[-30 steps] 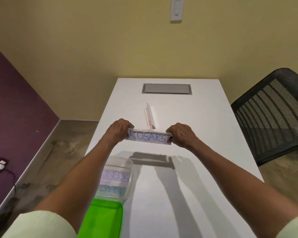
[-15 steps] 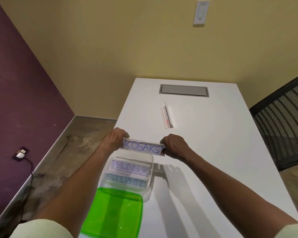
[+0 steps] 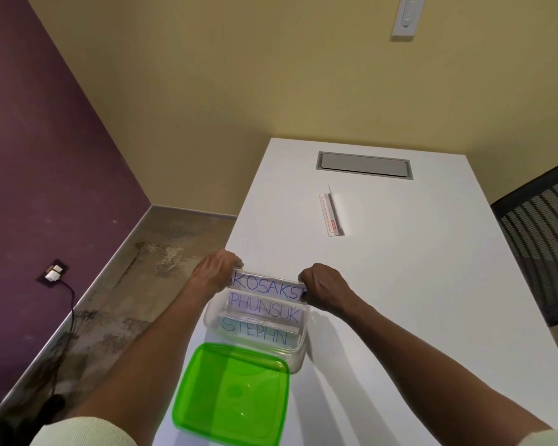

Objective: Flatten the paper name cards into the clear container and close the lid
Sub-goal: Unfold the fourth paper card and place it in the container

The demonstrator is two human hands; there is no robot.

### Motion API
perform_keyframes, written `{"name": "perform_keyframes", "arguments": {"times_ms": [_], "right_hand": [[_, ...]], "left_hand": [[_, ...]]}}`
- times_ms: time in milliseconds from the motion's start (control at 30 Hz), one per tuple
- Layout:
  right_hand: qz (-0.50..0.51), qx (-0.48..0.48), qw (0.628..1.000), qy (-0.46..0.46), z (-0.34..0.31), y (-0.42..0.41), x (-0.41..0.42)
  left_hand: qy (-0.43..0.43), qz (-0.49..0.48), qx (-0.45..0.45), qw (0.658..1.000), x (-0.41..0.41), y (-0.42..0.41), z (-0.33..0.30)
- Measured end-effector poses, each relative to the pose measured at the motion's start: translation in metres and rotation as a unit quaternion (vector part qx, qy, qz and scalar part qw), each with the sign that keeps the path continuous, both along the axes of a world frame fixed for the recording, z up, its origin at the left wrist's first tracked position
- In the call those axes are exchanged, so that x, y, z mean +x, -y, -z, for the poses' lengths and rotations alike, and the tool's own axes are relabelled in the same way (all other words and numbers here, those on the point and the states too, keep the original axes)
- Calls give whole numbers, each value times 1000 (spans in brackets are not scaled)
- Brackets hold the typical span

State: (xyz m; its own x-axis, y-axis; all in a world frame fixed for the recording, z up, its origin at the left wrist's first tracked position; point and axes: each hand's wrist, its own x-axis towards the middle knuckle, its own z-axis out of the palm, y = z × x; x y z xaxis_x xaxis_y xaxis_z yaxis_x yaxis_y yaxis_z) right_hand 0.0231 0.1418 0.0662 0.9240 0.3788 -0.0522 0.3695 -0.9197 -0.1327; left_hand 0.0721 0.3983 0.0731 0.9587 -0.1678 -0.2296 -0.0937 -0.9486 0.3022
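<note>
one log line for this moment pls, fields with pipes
hands: left and right hold KOSAKSI card over container | inside: PHUNSUK, STEPHN cards | lid: off, on table | one card left
</note>
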Motion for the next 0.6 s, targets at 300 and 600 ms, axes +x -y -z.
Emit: {"name": "perform_keyframes", "arguments": {"times_ms": [300,600], "right_hand": [[-17,-43,999,-3,10,-17,-4],[-19,-64,998,20,26,-20,2]], "left_hand": [[41,67,73,994,-2,-4,17],[43,100,121,987,3,2,36]]}}
